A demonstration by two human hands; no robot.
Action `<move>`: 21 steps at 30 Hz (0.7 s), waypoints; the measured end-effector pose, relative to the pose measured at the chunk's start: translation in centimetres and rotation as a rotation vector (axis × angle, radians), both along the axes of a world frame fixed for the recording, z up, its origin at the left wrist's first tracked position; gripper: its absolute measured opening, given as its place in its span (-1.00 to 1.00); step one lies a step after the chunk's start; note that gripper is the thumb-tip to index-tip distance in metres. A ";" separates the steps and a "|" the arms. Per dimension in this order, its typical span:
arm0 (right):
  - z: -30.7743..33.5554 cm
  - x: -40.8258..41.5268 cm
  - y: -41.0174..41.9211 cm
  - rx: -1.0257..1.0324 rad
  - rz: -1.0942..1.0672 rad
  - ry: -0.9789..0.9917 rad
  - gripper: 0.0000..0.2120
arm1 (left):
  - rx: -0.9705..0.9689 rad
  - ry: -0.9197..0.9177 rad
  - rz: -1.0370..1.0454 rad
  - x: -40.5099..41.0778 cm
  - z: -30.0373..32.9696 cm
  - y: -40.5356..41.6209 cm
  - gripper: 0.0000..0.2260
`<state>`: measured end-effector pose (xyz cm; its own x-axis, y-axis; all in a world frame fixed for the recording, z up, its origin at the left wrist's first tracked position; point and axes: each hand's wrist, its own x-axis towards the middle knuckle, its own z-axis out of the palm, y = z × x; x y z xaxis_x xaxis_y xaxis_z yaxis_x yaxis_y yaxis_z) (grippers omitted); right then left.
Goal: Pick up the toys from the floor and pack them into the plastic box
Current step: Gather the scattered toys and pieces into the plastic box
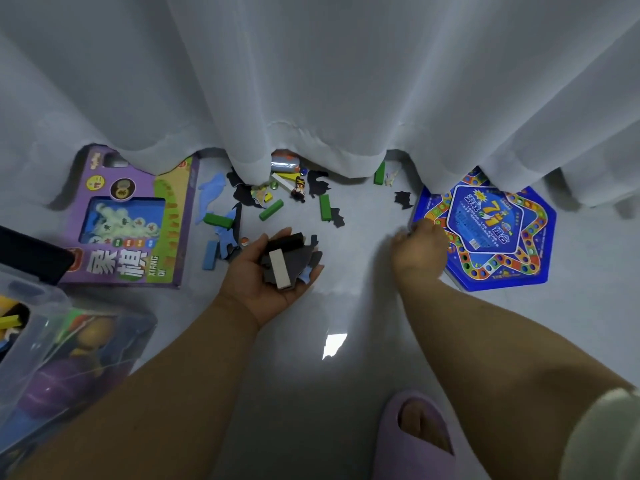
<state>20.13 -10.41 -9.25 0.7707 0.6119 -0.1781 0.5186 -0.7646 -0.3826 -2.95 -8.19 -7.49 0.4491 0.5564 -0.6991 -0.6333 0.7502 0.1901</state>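
On the grey floor, below the hem of a white curtain, loose toys are lying scattered: green blocks, a blue block, black puzzle pieces, a blue dolphin shape and a small figurine. The left hand is lying palm up with fingers loosely cupped, carrying a stack of dark puzzle pieces, a black block and a white block. The right hand is reaching down with fingers curled at the left edge of the blue hexagonal game box; whether it is gripping that box cannot be told. A purple board-game box is lying to the left of the scatter. The clear plastic box is sitting at the lower left, already holding several toys, well apart from both hands. A purple slipper is showing at the bottom edge.
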 end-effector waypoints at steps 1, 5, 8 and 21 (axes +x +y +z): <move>-0.5 1.1 -0.3 -0.091 0.009 -0.017 -0.68 | 0.000 -0.007 -0.003 0.0 -0.1 0.1 -0.55; -1.7 2.2 0.1 -0.108 0.105 -0.005 -0.70 | -0.007 -0.006 0.008 0.1 -0.4 0.2 -0.54; -2.2 1.1 0.6 -0.055 0.049 0.038 -0.69 | -0.043 0.035 0.063 -0.8 -0.9 0.3 -0.58; -3.1 -0.2 -0.6 0.001 -0.197 -0.109 -0.67 | -0.038 -0.004 0.190 -6.6 -1.6 -0.5 -0.24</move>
